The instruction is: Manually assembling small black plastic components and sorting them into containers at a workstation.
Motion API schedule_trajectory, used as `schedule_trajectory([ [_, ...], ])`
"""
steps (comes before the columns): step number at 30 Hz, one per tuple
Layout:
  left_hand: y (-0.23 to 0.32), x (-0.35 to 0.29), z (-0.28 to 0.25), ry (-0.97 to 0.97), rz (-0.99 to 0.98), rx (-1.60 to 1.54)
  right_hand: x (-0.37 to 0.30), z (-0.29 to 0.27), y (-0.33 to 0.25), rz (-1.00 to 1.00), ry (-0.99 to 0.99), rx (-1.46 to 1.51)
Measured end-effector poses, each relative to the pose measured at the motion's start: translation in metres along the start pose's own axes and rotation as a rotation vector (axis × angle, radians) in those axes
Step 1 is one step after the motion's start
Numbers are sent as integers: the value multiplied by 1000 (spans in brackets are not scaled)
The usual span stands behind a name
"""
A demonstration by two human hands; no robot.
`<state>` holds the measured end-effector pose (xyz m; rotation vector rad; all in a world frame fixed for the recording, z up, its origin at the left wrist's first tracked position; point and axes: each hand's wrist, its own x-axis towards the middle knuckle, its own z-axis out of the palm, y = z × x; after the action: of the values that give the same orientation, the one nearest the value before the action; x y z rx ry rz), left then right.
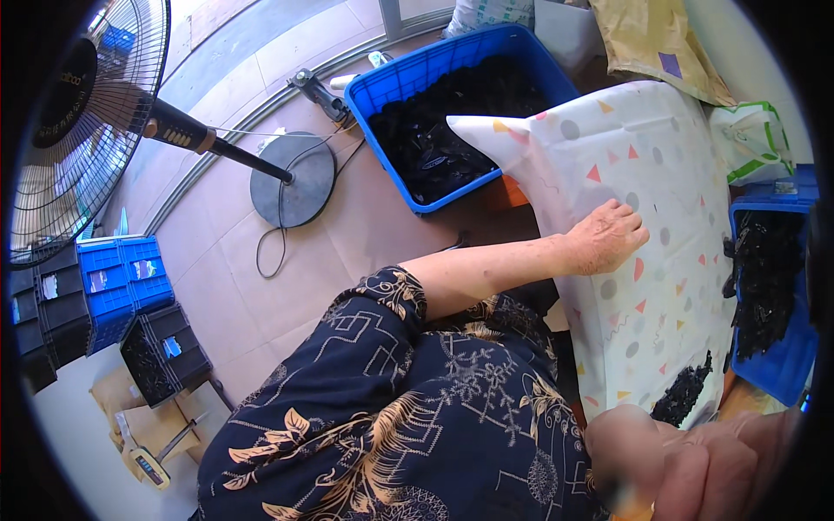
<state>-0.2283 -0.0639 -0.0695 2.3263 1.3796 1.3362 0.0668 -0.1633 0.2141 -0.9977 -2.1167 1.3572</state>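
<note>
My left hand [608, 236] rests on a pale tablecloth [647, 286] printed with coloured triangles and grey dots. Its fingers are curled down against the cloth, and anything under them is hidden. At the lower right, close to the camera, is my right hand [708, 464]. Its fingers are bent together, and a blurred patch covers part of it, so I cannot make out what they hold. A heap of small shiny black pieces [684, 392] lies on the cloth just beyond the right hand. More such pieces fill a blue bin [782, 369] at the table's right side.
A large blue crate [382, 161] of black parts stands on the floor beyond the table. A floor fan [95, 113] with a round base [294, 178] and loose cord is at the left. Stacked blue crates [126, 282] and black crates [165, 352] stand beside the wall.
</note>
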Motion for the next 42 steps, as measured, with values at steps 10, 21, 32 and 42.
schedule_trajectory([
  [10, -1, -1, 1, 8, 5, -26, 169, 155, -13, -259, 155, 134],
  [21, -12, -11, -20, 12, 4, -333, 325, 122, 99, -296, 257, -93],
  [32, -209, -207, -38, 464, -1404, 25, 437, 110, 213, -408, -150, -950],
  [42, -268, -246, 31, -190, -1728, 263, 442, 108, 209, -353, -194, -895],
])
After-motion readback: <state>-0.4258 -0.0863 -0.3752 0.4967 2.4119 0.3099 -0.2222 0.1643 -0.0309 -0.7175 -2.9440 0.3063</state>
